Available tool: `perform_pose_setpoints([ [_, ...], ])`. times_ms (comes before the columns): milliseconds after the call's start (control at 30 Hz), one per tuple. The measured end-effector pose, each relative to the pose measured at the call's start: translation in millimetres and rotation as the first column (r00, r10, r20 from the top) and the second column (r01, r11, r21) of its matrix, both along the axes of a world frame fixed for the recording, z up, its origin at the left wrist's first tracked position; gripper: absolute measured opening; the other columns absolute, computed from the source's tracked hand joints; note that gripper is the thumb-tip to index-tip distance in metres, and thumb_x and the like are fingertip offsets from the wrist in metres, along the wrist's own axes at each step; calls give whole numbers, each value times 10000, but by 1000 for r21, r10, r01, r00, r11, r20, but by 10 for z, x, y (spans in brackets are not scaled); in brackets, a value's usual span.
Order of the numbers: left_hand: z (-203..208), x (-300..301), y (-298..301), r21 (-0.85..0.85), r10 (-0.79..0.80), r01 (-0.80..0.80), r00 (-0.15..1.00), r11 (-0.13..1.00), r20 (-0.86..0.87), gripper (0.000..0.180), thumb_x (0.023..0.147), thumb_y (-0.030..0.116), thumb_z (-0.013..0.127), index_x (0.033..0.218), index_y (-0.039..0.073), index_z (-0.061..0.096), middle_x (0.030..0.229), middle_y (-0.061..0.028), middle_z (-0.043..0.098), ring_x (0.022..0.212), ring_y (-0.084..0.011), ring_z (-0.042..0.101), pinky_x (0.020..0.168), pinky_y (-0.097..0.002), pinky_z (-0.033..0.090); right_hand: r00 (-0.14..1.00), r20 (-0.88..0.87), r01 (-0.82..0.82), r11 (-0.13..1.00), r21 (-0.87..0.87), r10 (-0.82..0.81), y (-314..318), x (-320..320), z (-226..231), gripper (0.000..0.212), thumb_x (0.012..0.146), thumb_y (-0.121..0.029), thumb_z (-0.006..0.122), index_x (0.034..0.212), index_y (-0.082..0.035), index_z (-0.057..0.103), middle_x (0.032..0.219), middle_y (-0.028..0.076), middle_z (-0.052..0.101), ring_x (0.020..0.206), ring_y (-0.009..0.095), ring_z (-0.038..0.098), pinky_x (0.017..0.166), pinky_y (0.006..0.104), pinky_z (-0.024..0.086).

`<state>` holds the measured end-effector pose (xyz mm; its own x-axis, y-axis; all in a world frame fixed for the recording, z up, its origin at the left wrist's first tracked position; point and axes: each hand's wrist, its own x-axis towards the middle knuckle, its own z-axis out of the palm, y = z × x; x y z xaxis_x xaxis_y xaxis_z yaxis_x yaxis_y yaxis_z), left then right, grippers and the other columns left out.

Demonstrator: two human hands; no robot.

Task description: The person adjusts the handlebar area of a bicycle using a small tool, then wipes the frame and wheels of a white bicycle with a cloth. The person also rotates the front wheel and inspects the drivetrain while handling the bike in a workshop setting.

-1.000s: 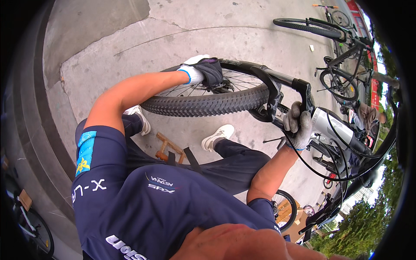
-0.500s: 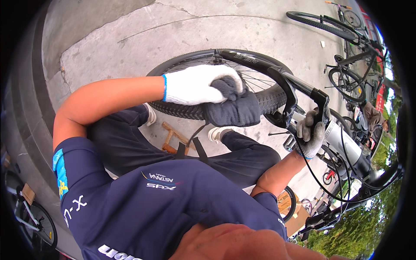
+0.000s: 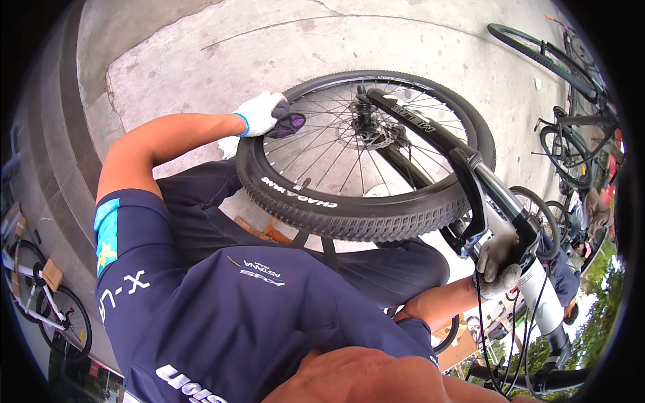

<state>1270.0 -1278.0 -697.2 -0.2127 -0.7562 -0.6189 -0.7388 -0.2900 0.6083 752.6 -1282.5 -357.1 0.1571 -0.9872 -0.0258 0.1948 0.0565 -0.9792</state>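
Note:
A bicycle's front wheel, with a black knobbly tyre, thin spokes and a disc rotor, lies tilted across the middle in front of me. It sits in a black suspension fork. My left hand, in a white knit glove, is closed on a dark cloth with purple in it, pressed at the wheel's left rim. My right hand, its glove grey over the fingers, wraps around the fork near its crown, beside the white frame tube. Some of its fingertips are hidden.
Black cables and a handlebar hang at lower right. Under the wheel shows a small wooden stool by my legs. Other bicycles stand at right and lower left. A person is beyond the frame.
My left hand has moved left with the cloth, from the tyre's near side to the left rim. More of the wheel shows, nearer me. The right hand stays on the fork, lower in view.

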Motion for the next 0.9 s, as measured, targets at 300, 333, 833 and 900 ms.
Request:
perform_pose_setpoints([
  [300, -1596, -648, -1052, -243, 60, -53, 998, 969, 22, 357, 988, 197, 653, 1343, 162, 667, 1325, -303, 630, 1205, -514, 662, 1043, -536, 545, 868, 106, -460, 706, 539, 485, -583, -156, 486, 457, 857, -319, 968, 1058, -24, 683, 832, 128, 745, 727, 308, 762, 722, 460, 614],
  [333, -1702, -822, -1270, -228, 62, -61, 998, 972, -2, 353, 986, 204, 652, 1336, 160, 675, 1327, -300, 637, 1205, -512, 664, 1042, -535, 547, 860, 110, -463, 675, 575, 498, -622, -171, 532, 452, 837, -298, 987, 1036, -23, 689, 814, 123, 747, 723, 304, 763, 725, 456, 615],
  [833, 553, -3169, -2677, -489, -328, 48, 797, 871, -507, 421, 975, 434, 677, 1306, 185, 751, 1166, -190, 792, 1069, -393, 745, 942, -479, 568, 848, 192, -517, 692, 504, 494, -480, -333, 400, 451, 858, -241, 992, 1042, 57, 708, 748, 128, 733, 639, 247, 743, 608, 398, 618],
  [900, 1197, -3129, -2560, -481, -413, 181, 800, 858, -434, 460, 976, 422, 705, 1355, 162, 734, 1231, -206, 779, 1108, -398, 739, 969, -476, 570, 888, 134, -456, 806, 379, 439, -404, -331, 297, 483, 836, -212, 1006, 1064, 75, 692, 728, 127, 715, 594, 242, 739, 553, 397, 609],
])
